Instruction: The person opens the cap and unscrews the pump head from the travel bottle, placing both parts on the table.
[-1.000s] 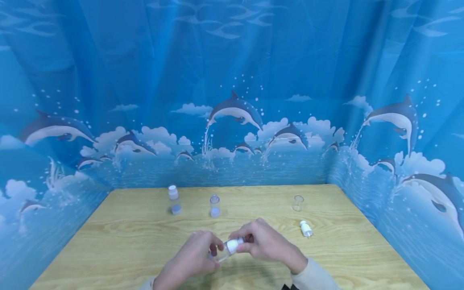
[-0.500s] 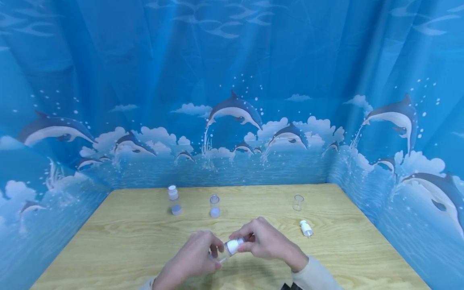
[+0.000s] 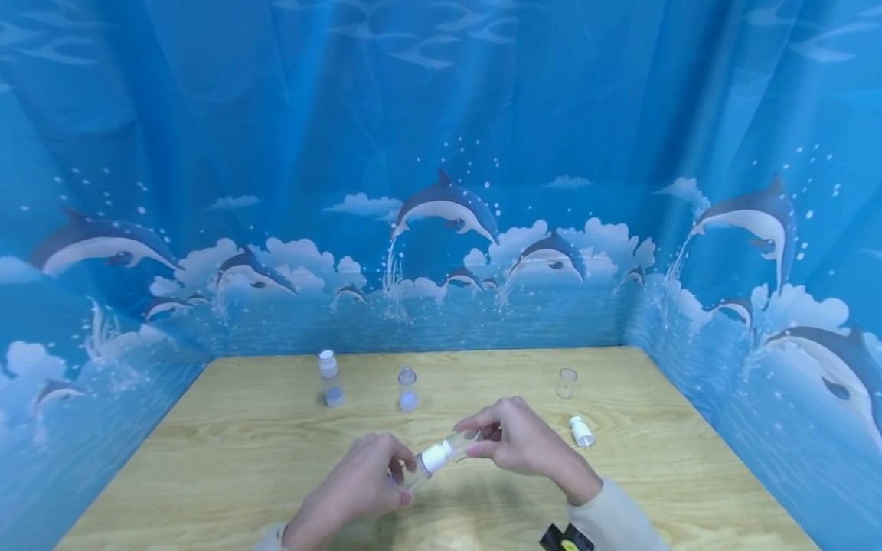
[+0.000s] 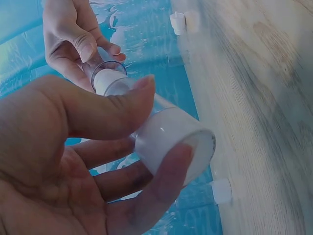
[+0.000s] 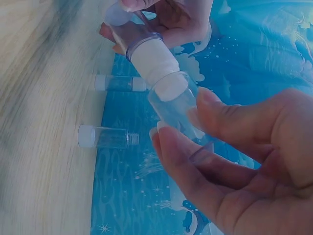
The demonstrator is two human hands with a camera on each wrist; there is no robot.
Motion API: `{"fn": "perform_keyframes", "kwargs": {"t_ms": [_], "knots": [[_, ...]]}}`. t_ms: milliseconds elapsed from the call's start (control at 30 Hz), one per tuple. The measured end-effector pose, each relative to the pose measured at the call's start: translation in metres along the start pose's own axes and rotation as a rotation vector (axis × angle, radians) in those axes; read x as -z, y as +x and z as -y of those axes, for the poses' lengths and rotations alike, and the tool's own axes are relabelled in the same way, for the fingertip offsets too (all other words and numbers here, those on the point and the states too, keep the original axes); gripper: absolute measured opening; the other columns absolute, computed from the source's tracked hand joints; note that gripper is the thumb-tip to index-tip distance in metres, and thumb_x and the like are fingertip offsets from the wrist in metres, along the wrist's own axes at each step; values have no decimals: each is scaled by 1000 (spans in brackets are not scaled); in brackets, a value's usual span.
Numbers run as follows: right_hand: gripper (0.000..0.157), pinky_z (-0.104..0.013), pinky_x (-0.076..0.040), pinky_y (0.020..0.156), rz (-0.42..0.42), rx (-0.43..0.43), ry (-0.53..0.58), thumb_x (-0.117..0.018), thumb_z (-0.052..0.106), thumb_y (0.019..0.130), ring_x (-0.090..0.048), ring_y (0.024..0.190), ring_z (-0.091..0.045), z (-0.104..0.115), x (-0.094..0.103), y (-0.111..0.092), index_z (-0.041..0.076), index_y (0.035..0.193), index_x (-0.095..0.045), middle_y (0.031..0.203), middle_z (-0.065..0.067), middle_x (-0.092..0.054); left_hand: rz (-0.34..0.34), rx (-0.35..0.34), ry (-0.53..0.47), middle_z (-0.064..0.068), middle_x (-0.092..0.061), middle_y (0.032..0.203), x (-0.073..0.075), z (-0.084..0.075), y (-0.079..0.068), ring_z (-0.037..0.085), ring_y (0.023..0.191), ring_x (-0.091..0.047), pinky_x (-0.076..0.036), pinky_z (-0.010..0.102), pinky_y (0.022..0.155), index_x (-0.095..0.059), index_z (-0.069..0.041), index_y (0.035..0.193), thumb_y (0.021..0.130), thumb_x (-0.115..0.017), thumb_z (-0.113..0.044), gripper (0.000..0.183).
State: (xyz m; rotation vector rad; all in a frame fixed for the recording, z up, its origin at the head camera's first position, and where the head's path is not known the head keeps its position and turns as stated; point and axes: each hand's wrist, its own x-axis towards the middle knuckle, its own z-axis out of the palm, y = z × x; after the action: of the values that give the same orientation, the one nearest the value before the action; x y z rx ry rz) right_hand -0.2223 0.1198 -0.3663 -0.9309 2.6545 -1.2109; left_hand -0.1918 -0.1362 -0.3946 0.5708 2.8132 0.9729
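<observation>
We saw a smooth blue plastic-looking curtain, printed with dolphins and clouds and creased into soft folds, walling in a pale wood-grained tabletop. Two bare hands met above its near part. A pale cloth sleeve covered the right forearm, with a black and yellow device beside it.

We counted three bottles. The left hand held the clear cylindrical bottle with a white base and white top aslant in the air, its thumb and fingers pinching the body and base and hiding part of them in the head view. Two stood upright toward the back: a clear bottle capped in white, and just right of it a clear bottle with a bare threaded neck.

We counted two clear caps. The right hand pinched a clear cup-shaped cap between thumb and fingers, its mouth around the tip of the held bottle's top; a second clear cup-shaped cap stood at back right. Nearer us was one loose white ridged top.
</observation>
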Motion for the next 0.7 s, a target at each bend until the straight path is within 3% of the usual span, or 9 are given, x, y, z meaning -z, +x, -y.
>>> {"fn": "perform_keyframes", "kwargs": {"t_ms": [400,700], "knots": [[27,-19,-57,63,49,5,-3,-77,5,88,-66,70,-5,-1,1,0,0,114,-76,102,-19,-78,-38,17,28,5,-74,86,7,0,-1,16,77,-64,-57,34,66,-77,-8,105,68,-88,-6,39],[27,-18,-57,69,102,-1,-29,-76,6,89,-68,76,-4,-6,1,1,0,116,-75,105,-16,-78,-73,19,45,3,-74,84,9,-1,0,11,73,-62,-55,28,63,-78,-9,105,68,-90,-7,39]]}}
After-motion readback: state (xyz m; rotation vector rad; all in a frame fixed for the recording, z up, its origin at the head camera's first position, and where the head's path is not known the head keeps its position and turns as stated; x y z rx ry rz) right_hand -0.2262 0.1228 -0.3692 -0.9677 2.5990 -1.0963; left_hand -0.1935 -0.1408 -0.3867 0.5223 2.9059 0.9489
